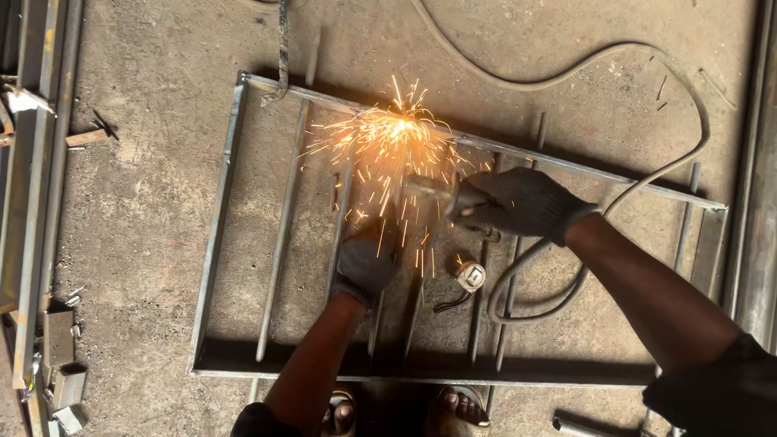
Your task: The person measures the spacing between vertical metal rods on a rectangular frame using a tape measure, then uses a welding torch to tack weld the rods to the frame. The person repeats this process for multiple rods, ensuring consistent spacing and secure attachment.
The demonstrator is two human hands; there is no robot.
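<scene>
Your sandalled feet (405,413) stand below the steel frame (218,243). Right hand (522,202), fingers clamped on the grinder (433,193), points it leftward toward the frame's top rail; left hand (366,260), fingers curled on a bar, sits below the sparks (396,137).

The grinder (433,194) is blurred, and sparks (388,142) hide its disc. The right hand (522,202) covers its body; the left hand (366,263) hides part of a bar (344,194). The hose (566,69) runs off the top edge. The person's feet (457,409) and the steel lengths (32,162) on the left are cut by the edges.
</scene>
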